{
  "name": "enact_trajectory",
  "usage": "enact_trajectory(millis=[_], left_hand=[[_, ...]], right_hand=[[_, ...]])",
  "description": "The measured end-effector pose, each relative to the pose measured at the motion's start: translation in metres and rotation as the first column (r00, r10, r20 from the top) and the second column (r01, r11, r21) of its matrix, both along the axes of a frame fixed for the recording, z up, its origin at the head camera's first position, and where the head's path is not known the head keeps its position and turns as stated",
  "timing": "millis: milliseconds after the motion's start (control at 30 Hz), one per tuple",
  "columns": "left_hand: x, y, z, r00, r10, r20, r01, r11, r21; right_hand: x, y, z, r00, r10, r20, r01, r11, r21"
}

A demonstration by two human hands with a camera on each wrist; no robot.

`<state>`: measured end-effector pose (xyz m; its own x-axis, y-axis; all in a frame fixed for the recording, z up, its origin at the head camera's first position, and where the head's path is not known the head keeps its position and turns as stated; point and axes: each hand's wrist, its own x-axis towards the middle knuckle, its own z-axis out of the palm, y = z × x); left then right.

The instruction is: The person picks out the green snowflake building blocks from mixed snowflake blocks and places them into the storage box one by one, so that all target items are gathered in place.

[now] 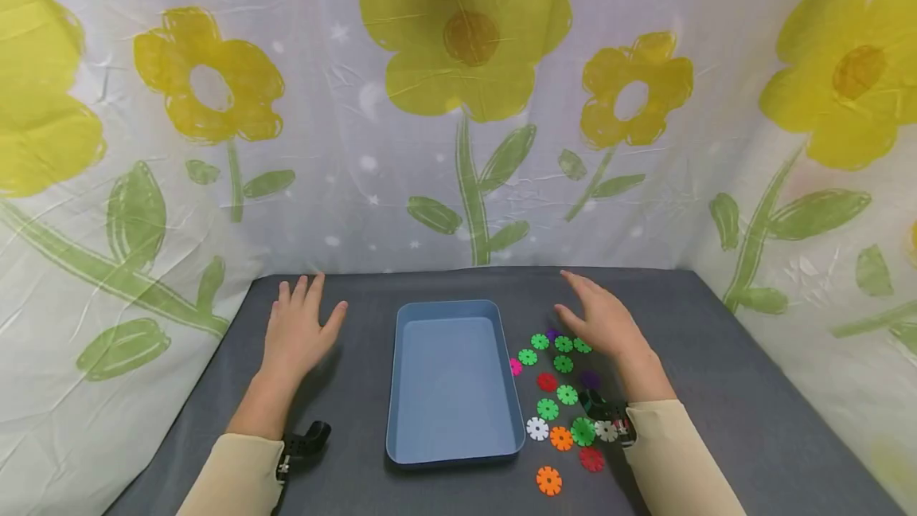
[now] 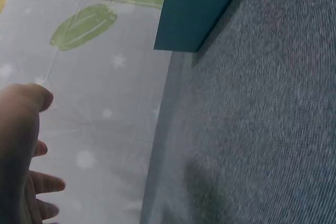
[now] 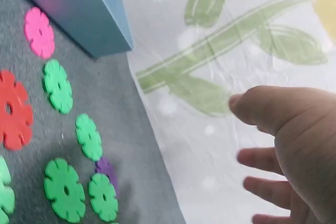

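Note:
My left hand [image 1: 297, 333] hovers over the cloth left of the blue tray [image 1: 394, 388], fingers spread and holding nothing. On the other side, my right hand [image 1: 605, 321] is above the far end of a scatter of notched plastic discs, its fingers extended and nothing in them. Green discs [image 1: 548, 408], orange discs [image 1: 548, 480], red discs [image 1: 548, 382] and a white disc [image 1: 537, 428] lie flat beside the tray. A pink disc [image 3: 39, 32] lies close to the tray's wall, and a purple disc [image 3: 106, 171] is partly covered by a green one.
Dark grey cloth [image 1: 344, 452] covers the table. A pale curtain with yellow flowers [image 1: 344, 205] hangs behind its far edge and along both sides. Black wrist straps [image 1: 310, 440] sit at both sleeve cuffs. The right forearm hides part of the table.

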<state>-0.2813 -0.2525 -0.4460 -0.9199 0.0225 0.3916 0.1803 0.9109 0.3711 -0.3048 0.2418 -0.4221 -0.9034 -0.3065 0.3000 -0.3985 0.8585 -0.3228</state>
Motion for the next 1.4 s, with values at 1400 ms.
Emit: enact_trajectory(millis=[1400], left_hand=[[0.004, 0.039, -0.046, 0.569, -0.762, 0.309, 0.432, 0.596, 0.677]], right_hand=[[-0.013, -0.012, -0.049, 0.988, 0.156, -0.001, -0.155, 0.981, 0.12]])
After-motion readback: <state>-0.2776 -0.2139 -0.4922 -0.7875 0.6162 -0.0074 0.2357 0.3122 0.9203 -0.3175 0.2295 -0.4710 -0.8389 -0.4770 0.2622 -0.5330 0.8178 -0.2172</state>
